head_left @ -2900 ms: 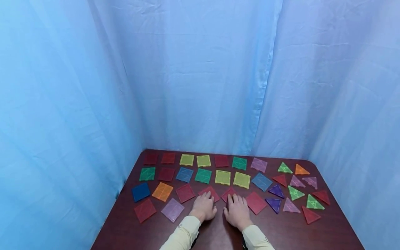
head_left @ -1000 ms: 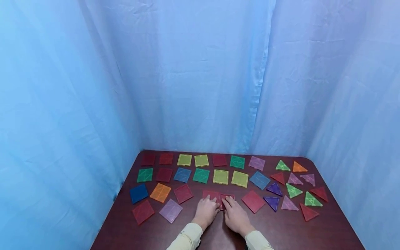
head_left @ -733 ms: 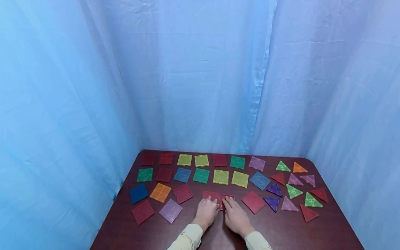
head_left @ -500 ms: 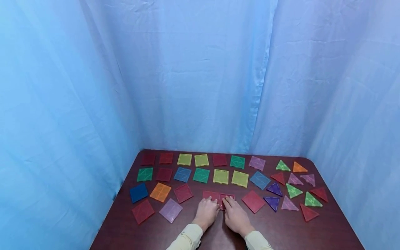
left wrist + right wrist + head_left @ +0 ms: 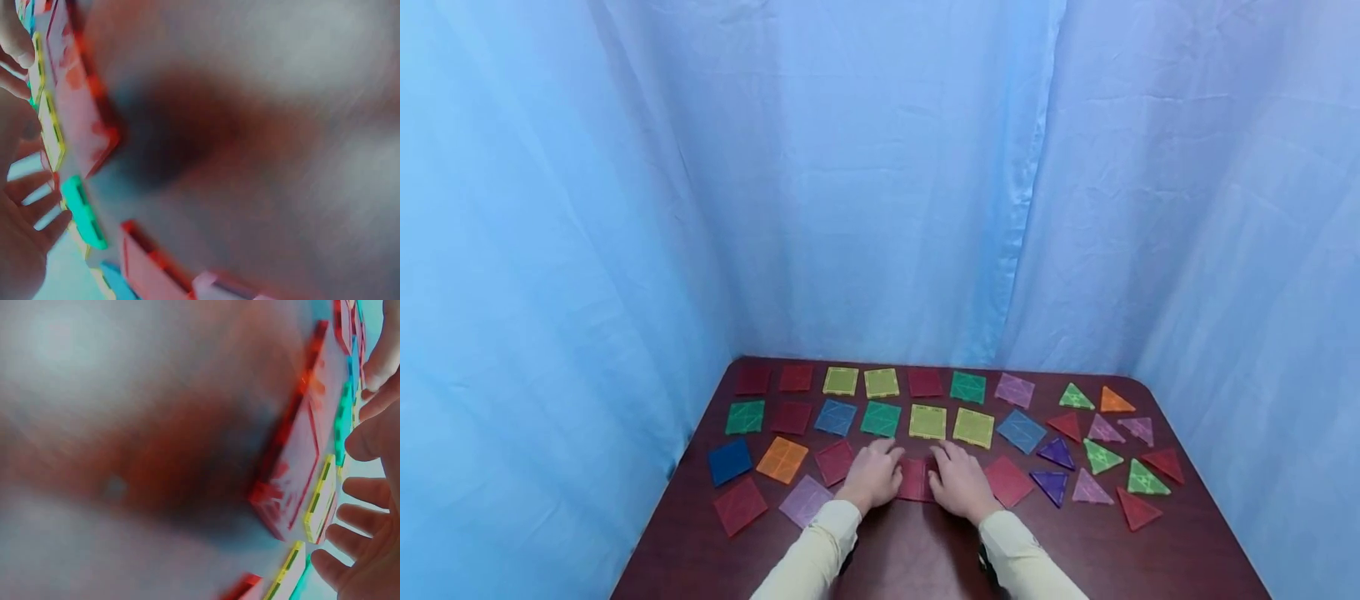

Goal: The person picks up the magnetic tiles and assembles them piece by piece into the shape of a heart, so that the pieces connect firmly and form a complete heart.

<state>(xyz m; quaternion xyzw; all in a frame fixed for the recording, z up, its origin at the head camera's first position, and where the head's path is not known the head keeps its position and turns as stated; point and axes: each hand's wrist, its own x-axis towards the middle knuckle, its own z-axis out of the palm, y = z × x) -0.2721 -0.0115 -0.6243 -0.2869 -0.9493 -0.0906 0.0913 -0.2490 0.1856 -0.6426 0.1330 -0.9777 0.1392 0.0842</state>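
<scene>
Head view: the left hand [image 5: 872, 478] and right hand [image 5: 962, 482] have their fingers loosely extended and apart, gripping nothing. Between them, two red squares [image 5: 912, 481] lie flat, edge to edge, partly hidden by the hands. Another red tile [image 5: 1010, 482] lies just beyond the right hand; farther right are coloured triangles [image 5: 1102, 457]. Blue curtains [image 5: 880, 208] surround the table [image 5: 917, 558].

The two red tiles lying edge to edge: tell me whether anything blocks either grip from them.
Nothing visible does: no other piece lies between the left grip or the right grip and these red tiles.
</scene>
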